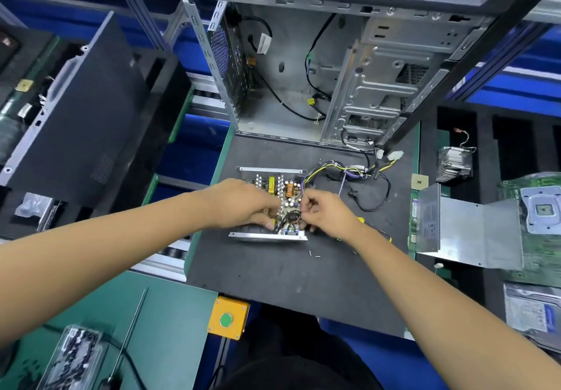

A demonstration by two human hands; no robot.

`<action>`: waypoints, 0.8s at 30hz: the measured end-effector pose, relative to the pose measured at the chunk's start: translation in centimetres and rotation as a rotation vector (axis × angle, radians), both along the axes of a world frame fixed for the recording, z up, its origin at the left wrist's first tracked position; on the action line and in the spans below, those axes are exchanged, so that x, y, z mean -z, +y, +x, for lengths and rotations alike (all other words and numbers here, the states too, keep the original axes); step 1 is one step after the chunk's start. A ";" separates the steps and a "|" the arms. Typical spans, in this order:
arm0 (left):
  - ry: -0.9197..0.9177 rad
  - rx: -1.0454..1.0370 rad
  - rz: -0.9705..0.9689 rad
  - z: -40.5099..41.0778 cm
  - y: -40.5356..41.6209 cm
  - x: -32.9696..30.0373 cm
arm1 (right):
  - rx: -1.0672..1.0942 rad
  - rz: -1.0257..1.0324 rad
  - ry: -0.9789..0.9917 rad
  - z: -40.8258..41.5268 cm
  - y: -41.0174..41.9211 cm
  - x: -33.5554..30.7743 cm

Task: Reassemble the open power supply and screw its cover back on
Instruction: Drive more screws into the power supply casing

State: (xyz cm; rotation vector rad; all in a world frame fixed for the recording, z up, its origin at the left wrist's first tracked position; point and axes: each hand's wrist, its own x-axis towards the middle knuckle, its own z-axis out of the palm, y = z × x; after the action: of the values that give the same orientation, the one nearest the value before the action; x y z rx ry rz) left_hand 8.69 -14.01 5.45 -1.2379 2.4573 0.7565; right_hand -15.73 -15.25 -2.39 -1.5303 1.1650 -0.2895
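The open power supply [273, 183] lies on the dark mat [288, 283], its circuit board with capacitors and an orange coil exposed. My left hand [239, 204] rests over the board's left half, fingers curled down onto the unit's front left part. My right hand [324, 213] pinches the black wires by the dark coil [292, 217] at the board's front right. A bundle of coloured cables [337, 171] trails from the unit to the right. The silver cover [461, 231] lies to the right, off the mat. Two loose screws [313, 254] lie on the mat in front of the unit.
An open, empty computer case [318, 79] stands behind the mat. A black side panel [82, 110] leans at the left. A yellow button box [228, 317], a long screwdriver [130, 329] and a tub of screws [76, 356] sit at the front left. A motherboard [540, 207] and heatsink [453, 163] lie at right.
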 end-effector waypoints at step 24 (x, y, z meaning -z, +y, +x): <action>0.070 -0.189 0.008 -9.2 -2.1 1.9 | 0.217 -0.111 -0.049 -1.5 1.4 1.4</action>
State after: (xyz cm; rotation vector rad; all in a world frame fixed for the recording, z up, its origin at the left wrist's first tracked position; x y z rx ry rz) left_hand -0.53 -16.09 3.57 -1.4796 2.4126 0.8716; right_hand -17.19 -13.81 -3.80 -1.4849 1.2959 -0.5415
